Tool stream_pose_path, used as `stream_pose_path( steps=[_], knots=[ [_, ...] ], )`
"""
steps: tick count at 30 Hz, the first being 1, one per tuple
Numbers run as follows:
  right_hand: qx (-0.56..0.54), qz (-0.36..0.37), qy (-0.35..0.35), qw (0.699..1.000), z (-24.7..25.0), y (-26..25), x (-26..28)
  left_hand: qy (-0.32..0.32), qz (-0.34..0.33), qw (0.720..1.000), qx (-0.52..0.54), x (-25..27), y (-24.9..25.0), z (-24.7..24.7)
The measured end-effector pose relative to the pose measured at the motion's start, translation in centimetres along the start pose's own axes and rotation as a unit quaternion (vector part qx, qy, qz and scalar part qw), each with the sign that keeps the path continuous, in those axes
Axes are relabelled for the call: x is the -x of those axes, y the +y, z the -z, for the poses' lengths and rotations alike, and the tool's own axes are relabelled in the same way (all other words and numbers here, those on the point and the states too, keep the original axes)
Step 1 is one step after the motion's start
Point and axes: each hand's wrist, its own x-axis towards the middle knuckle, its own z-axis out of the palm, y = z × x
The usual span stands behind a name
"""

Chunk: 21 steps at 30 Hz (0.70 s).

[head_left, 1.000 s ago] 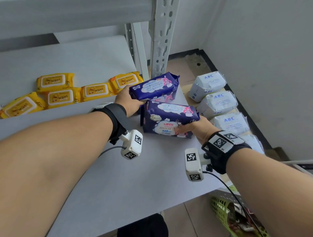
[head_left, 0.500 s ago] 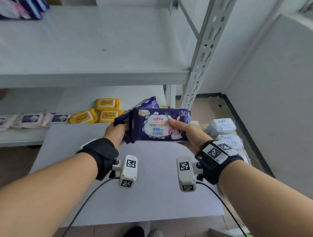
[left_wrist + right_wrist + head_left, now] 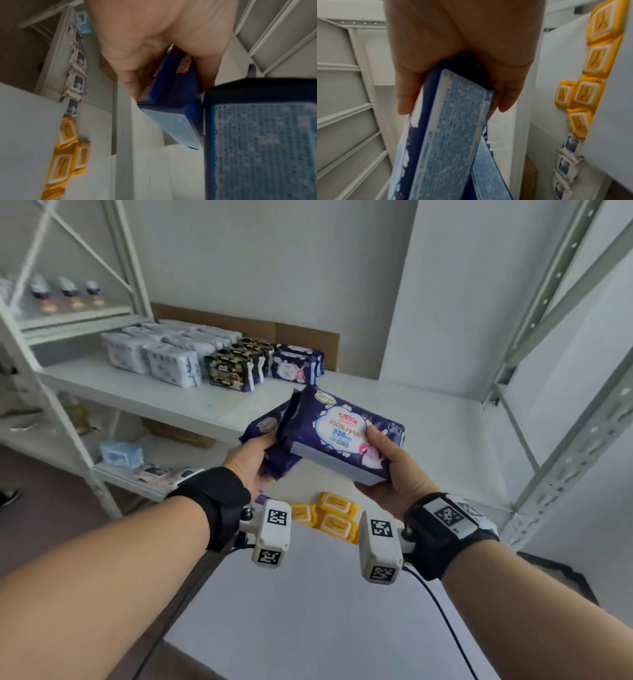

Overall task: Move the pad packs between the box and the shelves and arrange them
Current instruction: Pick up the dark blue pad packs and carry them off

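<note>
Each hand holds a dark blue pad pack in front of the middle shelf [image 3: 144, 397]. My left hand [image 3: 251, 460] grips one pack [image 3: 274, 436] by its end; in the left wrist view the fingers [image 3: 130, 83] curl round that pack [image 3: 171, 94]. My right hand [image 3: 390, 474] grips the other pack [image 3: 346, 433], its printed face up and thumb on top; in the right wrist view the thumb and fingers [image 3: 508, 97] clamp that pack [image 3: 447, 128]. The two packs touch. More blue packs [image 3: 296, 366] stand in a row on the shelf.
White packs [image 3: 154, 357] and black packs [image 3: 236, 368] stand left of the blue row; the shelf's right half is bare. Yellow wipe packs [image 3: 334, 513] lie on the lower shelf below my hands. A grey upright [image 3: 561, 460] stands at the right.
Both hands have lifted the blue packs from the low shelf up to the level of the middle shelf. My view has risen from the floor packs to the stocked shelf.
</note>
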Motion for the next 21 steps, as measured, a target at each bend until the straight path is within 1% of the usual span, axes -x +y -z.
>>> stream_pose_path(
  steps=[2, 5, 9, 15, 18, 21],
  knots=[
    [0.011, 0.006, 0.008, 1.0, -3.0, -0.5, -1.2, 0.001, -0.024, 1.0, 0.017, -0.1, 3.2, 1.5],
    [-0.001, 0.018, -0.002, 1.0, -7.1, -0.3, -2.8, -0.01, -0.038, 0.999, 0.024, -0.8, 7.2, 4.6],
    [-0.014, 0.039, -0.012, 0.999, -12.5, 1.0, -5.5, -0.019, -0.046, 0.998, -0.035, -2.9, 11.4, 9.9],
    [-0.031, 0.059, 0.0, 0.998, -22.5, 4.8, -10.0, -0.054, -0.034, 0.996, -0.063, -7.4, 18.7, 18.0],
    [-0.047, 0.066, 0.011, 0.997, -27.0, 6.8, -11.7, -0.063, -0.026, 0.996, -0.062, -9.4, 21.9, 20.9],
    [-0.044, 0.075, 0.029, 0.996, -30.3, 8.2, -13.0, -0.068, -0.022, 0.996, -0.058, -11.1, 24.3, 23.4]
  ],
)
